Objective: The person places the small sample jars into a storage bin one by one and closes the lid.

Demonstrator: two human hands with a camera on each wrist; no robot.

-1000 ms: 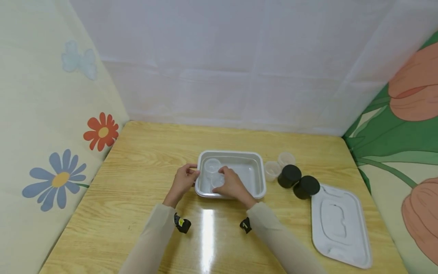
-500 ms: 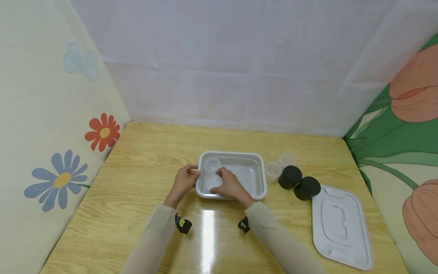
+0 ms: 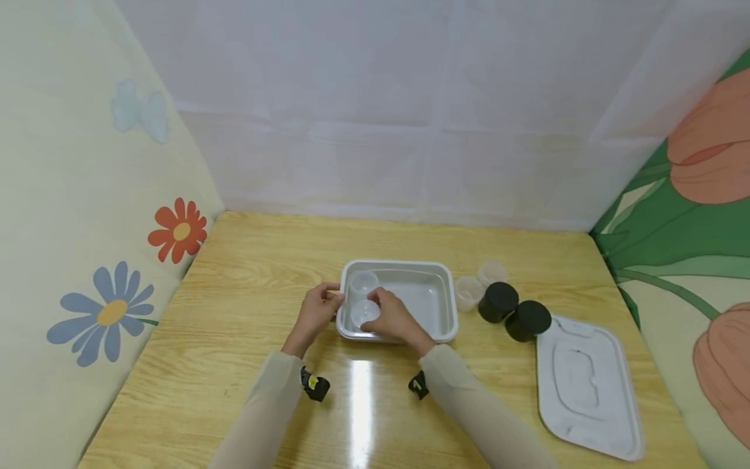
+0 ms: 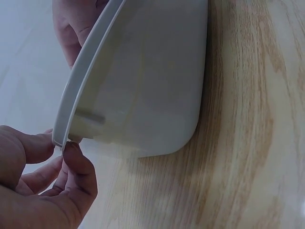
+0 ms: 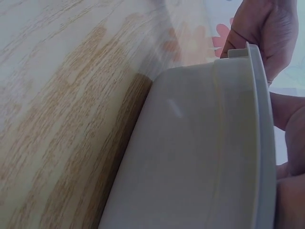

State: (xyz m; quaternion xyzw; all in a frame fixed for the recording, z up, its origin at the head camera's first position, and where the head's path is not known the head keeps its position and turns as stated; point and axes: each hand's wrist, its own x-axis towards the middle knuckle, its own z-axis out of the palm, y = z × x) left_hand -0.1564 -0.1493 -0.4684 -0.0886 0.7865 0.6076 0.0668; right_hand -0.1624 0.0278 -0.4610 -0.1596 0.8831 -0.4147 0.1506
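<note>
A white rectangular tub (image 3: 423, 296) stands lengthwise across the table. My left hand (image 3: 316, 314) pinches its left rim, thumb on one side and fingers under the lip, as the left wrist view shows the hand (image 4: 52, 186) at the tub's edge. Inside, a clear plastic cup (image 3: 364, 280) occupies the far left corner. Just nearer is a second clear cup (image 3: 364, 314), which my right hand (image 3: 397, 319) grips by its right side between thumb and fingers. In the right wrist view the tub wall (image 5: 186, 143) hides most of the right hand (image 5: 291, 195).
To the tub's right are two clear cups (image 3: 469, 293) and two black cylinders (image 3: 498, 301), close together. A white lid (image 3: 586, 384) lies flat at the right, beside the nearer cylinder. White cloth (image 3: 375, 130) hangs behind the wooden table (image 3: 263, 254).
My right hand has shifted slightly left with the cup, which now sits straight in front of the far-left cup. My left hand keeps its hold on the rim.
</note>
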